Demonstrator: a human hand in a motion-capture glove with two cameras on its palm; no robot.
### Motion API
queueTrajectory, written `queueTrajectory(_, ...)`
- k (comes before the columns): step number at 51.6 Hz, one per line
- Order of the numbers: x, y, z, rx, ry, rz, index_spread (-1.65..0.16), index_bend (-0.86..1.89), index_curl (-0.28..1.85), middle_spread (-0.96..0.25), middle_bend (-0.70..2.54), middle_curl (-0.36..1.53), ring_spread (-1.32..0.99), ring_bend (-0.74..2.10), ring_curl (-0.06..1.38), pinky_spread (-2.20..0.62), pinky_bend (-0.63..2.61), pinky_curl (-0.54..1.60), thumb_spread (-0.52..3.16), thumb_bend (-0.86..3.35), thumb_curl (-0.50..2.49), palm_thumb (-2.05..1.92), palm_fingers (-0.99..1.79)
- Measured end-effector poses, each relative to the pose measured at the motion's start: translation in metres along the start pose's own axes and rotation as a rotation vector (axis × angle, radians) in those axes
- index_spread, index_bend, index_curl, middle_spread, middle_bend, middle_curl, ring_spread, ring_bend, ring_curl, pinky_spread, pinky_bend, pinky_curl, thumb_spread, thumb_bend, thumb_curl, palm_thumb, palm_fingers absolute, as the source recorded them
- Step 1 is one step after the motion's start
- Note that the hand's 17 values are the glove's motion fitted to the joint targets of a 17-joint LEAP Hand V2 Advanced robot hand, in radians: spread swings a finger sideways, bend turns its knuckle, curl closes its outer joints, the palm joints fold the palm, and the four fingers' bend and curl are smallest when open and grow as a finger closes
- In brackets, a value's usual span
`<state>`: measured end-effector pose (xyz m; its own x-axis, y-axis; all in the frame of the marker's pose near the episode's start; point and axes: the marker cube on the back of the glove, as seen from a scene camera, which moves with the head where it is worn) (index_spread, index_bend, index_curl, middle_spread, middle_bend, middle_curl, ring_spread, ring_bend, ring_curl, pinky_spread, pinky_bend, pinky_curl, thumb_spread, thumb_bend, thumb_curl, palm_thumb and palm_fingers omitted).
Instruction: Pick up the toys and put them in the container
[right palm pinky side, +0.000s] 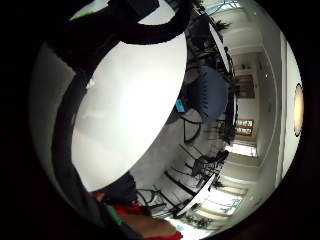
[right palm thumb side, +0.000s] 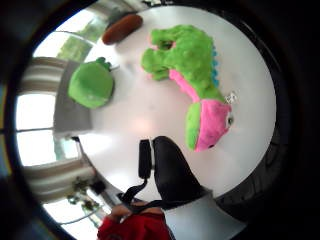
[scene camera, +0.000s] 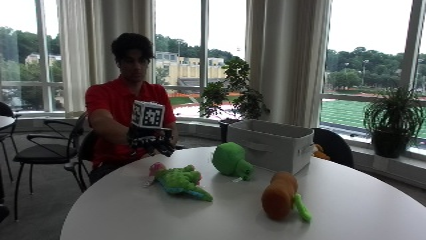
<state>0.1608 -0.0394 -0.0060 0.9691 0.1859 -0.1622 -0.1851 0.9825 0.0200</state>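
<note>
Outside view: the gloved right hand (scene camera: 152, 141) hovers above the desk (scene camera: 133, 210) near a green-and-pink plush dinosaur (scene camera: 178, 181); whether its fingers are spread cannot be told. The toy looks soft and light; grasp its body. The container (scene camera: 269, 145) sits far right.

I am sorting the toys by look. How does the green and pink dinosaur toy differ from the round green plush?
The dinosaur toy is long and lies flat, green with a pink head; the round green plush is ball-shaped and green all over. The dinosaur lies nearer the person, the round plush beside the grey container. Both rest untouched on the white table.
</note>
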Motion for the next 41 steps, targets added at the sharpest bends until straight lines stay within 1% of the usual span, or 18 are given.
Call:
queueTrajectory(8, -0.013, -0.032, 0.012, -0.064, 0.012, 0.012, -0.33, 0.06, 0.19, -0.16, 0.16, 0.27, -0.19, 0.24, 0.24, 0.04, 0.84, 0.38, 1.13, -0.03, 0.24, -0.02, -0.13)
queueTrajectory(14, -0.023, -0.051, 0.02, -0.057, 0.035, 0.0, -0.32, 0.06, 0.16, -0.15, 0.15, 0.27, -0.18, 0.24, 0.25, 0.05, 0.96, 0.41, 1.13, -0.02, 0.26, 0.0, -0.14)
queueTrajectory(20, -0.029, -0.067, 0.029, -0.107, 0.028, -0.01, -0.32, 0.07, 0.14, -0.14, 0.12, 0.25, -0.17, 0.25, 0.27, 0.03, 1.16, 0.45, 1.12, -0.02, 0.28, 0.0, -0.12)
queueTrajectory(31, -0.044, -0.093, 0.036, -0.16, -0.065, -0.052, -0.35, 0.12, 0.15, -0.1, 0.11, 0.22, -0.11, 0.28, 0.29, 0.04, 1.27, 0.46, 1.09, -0.02, 0.3, 0.02, -0.15)
queueTrajectory(35, -0.048, -0.1, 0.039, -0.198, -0.054, -0.057, -0.37, 0.14, 0.16, -0.09, 0.1, 0.21, -0.08, 0.33, 0.31, 0.04, 1.29, 0.46, 1.07, -0.03, 0.3, 0.01, -0.1)
queueTrajectory(41, -0.055, -0.109, 0.049, -0.26, -0.071, -0.076, -0.39, 0.15, 0.17, -0.07, 0.11, 0.2, -0.05, 0.35, 0.32, 0.03, 1.32, 0.45, 1.06, -0.02, 0.31, 0.01, -0.1)
